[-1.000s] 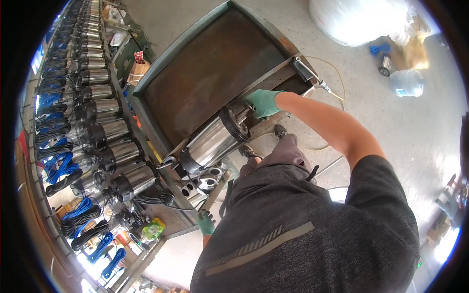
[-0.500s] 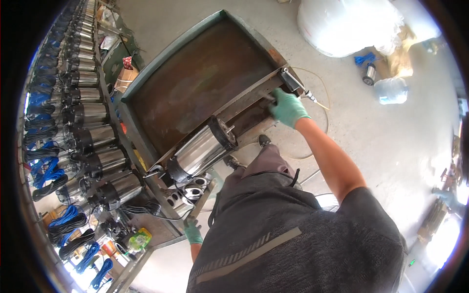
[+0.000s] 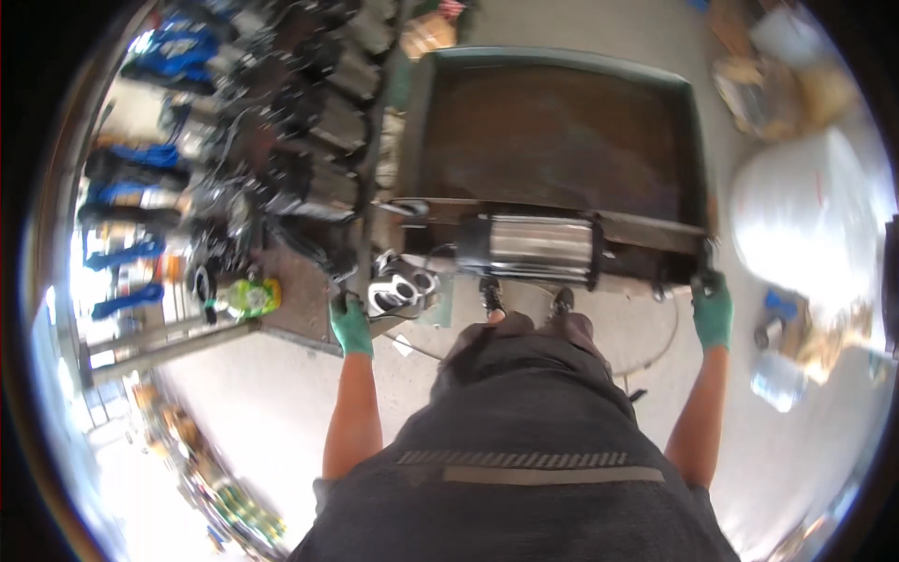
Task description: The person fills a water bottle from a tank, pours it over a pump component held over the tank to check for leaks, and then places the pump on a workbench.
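Observation:
A silver cylindrical motor point(image 3: 543, 245) with black end caps lies sideways on the near ledge of a dark rectangular tank point(image 3: 698, 140). My left hand point(image 3: 351, 326), in a green glove, is by the corner of a brown bench, left of several white ring-shaped parts point(image 3: 398, 290). Its fingers are blurred against a dark thing there. At the ledge's right end is my right hand point(image 3: 714, 317), also gloved in green. Its fingers reach a dark, smeared tool-like thing point(image 3: 708, 258), and their grip does not show clearly. Neither hand touches the motor.
Rows of similar motors point(image 3: 332, 117) with blue and black cable coils point(image 3: 126, 251) fill the rack at left. A green-and-yellow packet point(image 3: 253, 297) lies on the brown bench point(image 3: 304, 300). A large white plastic-wrapped bundle point(image 3: 796, 225) and a clear water jug point(image 3: 777, 377) stand on the floor at right.
The view has swung round, so the tank and motor now lie nearly level across it. My left hand has come up to the bench corner; my right hand is at the ledge's right end.

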Demonstrator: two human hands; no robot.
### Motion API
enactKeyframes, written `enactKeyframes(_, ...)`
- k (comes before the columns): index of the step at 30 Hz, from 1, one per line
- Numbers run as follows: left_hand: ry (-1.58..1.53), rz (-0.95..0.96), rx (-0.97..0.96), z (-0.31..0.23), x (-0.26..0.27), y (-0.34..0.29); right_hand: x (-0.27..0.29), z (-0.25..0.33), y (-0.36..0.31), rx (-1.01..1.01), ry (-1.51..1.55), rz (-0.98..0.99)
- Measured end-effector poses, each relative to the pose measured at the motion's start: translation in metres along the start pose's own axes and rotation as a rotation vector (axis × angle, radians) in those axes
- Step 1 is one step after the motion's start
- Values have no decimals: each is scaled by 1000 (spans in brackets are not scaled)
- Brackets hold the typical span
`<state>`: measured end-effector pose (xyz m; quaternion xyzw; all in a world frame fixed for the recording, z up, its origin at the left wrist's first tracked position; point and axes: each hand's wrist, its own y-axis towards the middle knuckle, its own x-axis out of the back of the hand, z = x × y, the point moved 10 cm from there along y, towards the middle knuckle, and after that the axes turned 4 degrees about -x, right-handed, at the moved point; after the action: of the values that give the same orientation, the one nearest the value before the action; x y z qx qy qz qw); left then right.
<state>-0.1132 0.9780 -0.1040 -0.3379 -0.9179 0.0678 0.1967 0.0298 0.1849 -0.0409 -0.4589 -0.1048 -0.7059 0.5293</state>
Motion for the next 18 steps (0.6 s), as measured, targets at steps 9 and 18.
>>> enactKeyframes(9, 609, 40, 426, -3, 23, 158, -115, 122, 5, 194, 6, 509)
enactKeyframes(18, -546, 404, 489, 23, 5, 204, -154, 195, -26, -38, -118, 912)
